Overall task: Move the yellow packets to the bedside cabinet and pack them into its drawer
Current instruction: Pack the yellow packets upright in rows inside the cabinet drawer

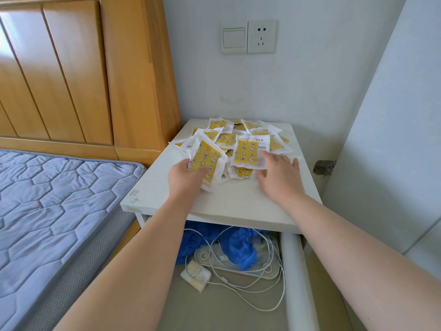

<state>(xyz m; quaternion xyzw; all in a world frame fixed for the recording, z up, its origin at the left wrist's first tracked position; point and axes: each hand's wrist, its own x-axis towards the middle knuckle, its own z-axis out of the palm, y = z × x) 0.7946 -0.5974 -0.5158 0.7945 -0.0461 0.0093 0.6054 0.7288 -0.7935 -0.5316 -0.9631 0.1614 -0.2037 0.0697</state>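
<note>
We see the yellow packets (238, 137) already on top of the bedside cabinet (238, 201), a loose heap toward the back and middle. None are in the drawer (292, 259) yet. Left hand (186, 174) grips a small stack (207, 161) at the heap's near-left edge, thumb over the top, likely collecting several so they go down in one load. Right hand (279, 174) lies flat with spread fingers at the heap's near-right edge, touching packets and holding none, probably raking or steadying the pile. The drawer stands pulled out right below the hands, so the drop is short. Blue cloth (238, 247) and white cable (281, 295) fill its back, so we'd judge the packets go toward the front.
</note>
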